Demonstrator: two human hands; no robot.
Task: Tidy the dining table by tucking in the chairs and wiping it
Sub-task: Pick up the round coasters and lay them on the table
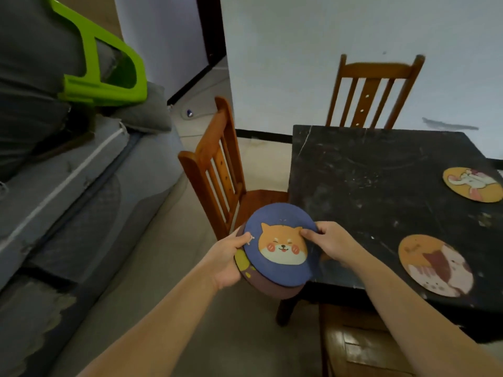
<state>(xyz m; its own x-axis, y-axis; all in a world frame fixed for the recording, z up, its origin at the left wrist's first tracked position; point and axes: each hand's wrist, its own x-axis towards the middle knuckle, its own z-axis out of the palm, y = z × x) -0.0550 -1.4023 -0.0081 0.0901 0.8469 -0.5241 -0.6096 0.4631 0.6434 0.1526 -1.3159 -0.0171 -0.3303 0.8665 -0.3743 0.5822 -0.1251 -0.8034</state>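
A stack of mats (280, 251) is gripped by both hands (231, 257) (330, 239); two mats (435, 265) remain on the seemingly unwiped worktop (381, 172), chairs (217, 170) untucked.

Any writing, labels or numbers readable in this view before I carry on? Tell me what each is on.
None readable.
Blue mat held by left hand and right hand: a cartoon dog face, no words.
The two orange mats on the table: cartoon pictures only, any small marks too blurred.
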